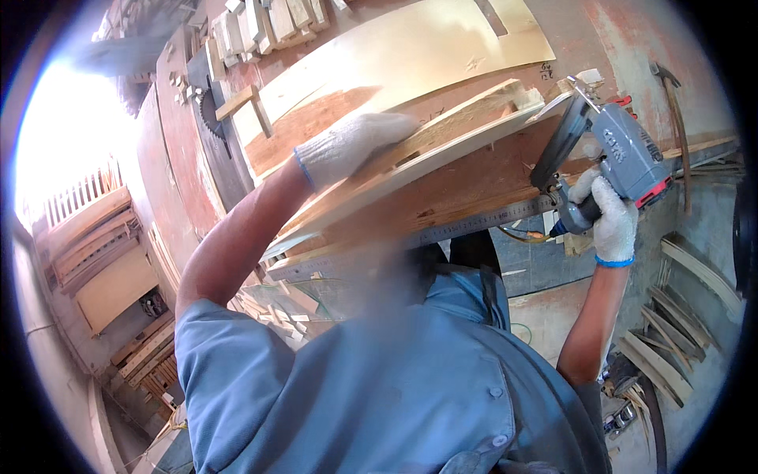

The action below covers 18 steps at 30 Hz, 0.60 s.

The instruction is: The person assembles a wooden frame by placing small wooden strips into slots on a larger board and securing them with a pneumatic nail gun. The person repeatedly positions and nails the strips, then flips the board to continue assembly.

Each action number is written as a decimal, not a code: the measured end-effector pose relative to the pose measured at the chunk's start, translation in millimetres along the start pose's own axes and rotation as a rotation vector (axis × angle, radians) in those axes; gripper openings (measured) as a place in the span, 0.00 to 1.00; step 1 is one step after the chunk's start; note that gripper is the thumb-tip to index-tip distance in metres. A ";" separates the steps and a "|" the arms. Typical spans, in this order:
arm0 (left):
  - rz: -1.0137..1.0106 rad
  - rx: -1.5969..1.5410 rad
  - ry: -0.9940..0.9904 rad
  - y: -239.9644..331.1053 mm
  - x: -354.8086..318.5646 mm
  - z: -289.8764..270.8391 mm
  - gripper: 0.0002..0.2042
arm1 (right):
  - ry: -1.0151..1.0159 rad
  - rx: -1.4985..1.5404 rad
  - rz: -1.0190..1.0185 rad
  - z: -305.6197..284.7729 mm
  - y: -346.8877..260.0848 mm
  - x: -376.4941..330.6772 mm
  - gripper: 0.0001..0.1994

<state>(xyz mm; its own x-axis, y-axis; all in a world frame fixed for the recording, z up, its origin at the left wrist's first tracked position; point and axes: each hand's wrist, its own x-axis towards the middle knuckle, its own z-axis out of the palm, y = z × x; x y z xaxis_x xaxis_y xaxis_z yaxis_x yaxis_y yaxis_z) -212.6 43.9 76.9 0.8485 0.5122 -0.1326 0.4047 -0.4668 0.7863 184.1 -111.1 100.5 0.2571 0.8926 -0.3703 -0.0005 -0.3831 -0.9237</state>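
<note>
My left hand [355,146], in a white knit glove with a blue cuff, is closed over a long wooden board [458,126]. A thin pale strip runs along the board's near side. My right hand [612,217], gloved the same way, is wrapped round the handle of a grey pneumatic nail gun [632,154]. The gun's metal nose is up near the right end of the board, beside a small wood piece; whether it touches cannot be made out. Its long dark magazine slants down toward the bench edge. A hose fitting hangs below the handle.
A steel ruler [474,223] runs along the workbench's near edge. Behind the board lies a pale plywood sheet [410,55]. A hammer [675,118] is at the right, a circular saw blade [209,114] at the left. Wood blocks [264,28] line the back; curved offcuts [663,363] lie lower right.
</note>
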 end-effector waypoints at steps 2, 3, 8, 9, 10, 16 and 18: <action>-0.383 -0.236 -0.045 27.1 5.5 -4.5 0.18 | 0.029 0.039 -0.010 2.8 5.7 -0.2 0.12; -0.101 0.024 -0.034 15.8 -1.2 0.8 0.20 | 0.065 0.048 0.006 10.1 -0.9 -3.4 0.08; -0.268 -0.168 0.108 47.8 -9.5 8.7 0.31 | 0.060 0.243 -0.027 22.3 -2.7 -3.2 0.14; -0.315 -0.154 0.095 53.0 -12.7 6.8 0.30 | 0.069 0.257 -0.007 23.8 -1.9 -3.6 0.16; -0.362 -0.139 0.082 55.9 -16.7 4.5 0.28 | 0.083 0.251 -0.004 24.7 -2.4 -4.1 0.17; -0.544 -0.080 0.002 68.7 -15.3 0.5 0.26 | 0.125 0.274 0.013 29.0 -0.1 -6.3 0.17; -0.532 -0.078 0.020 68.8 -16.5 1.9 0.26 | 0.118 0.268 -0.003 28.6 0.7 -6.0 0.17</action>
<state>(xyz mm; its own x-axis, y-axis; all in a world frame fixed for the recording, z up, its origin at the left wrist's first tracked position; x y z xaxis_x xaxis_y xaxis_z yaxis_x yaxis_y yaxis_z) -198.1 2.0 132.1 0.5265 0.6772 -0.5140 0.7497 -0.0847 0.6563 154.9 -109.9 99.3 0.3677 0.8538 -0.3684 -0.2511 -0.2903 -0.9234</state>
